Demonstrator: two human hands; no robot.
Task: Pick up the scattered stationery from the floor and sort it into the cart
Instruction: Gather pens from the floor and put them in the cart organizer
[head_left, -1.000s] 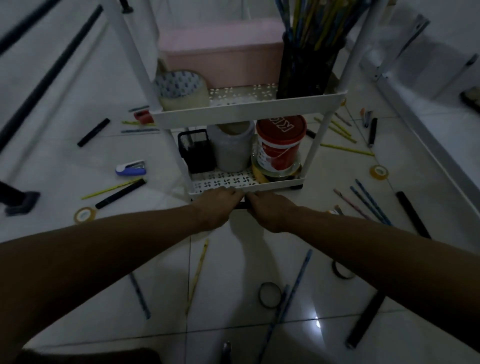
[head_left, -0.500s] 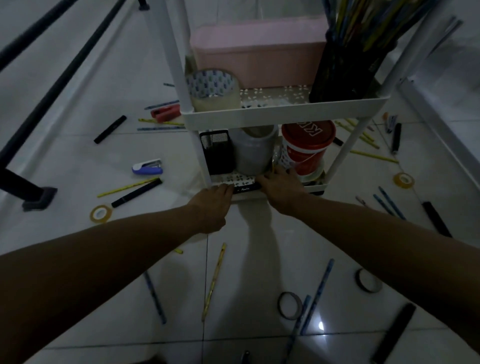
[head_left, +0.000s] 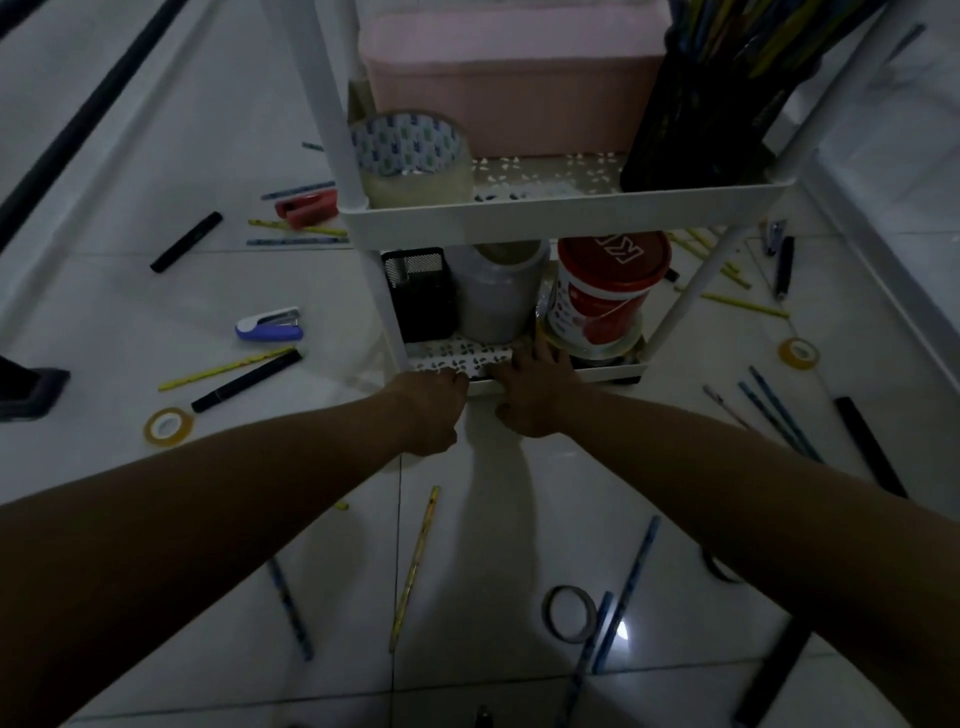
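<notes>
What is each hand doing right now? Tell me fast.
Left hand: at the front edge of the cart's bottom shelf; grip cannot be told.
Right hand: open, fingers reaching onto that shelf, holding nothing visible.

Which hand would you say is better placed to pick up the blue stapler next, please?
Probably the left hand: the blue stapler lies on the floor on its side of the cart, while the right hand would have to cross over.

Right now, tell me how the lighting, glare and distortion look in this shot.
Head view: dim and underexposed, so both forearms read nearly black; a small bright glare spot sits on the glossy floor tile; the hands cast a soft shadow toward the camera; the wide lens bends the cart posts outward.
</notes>
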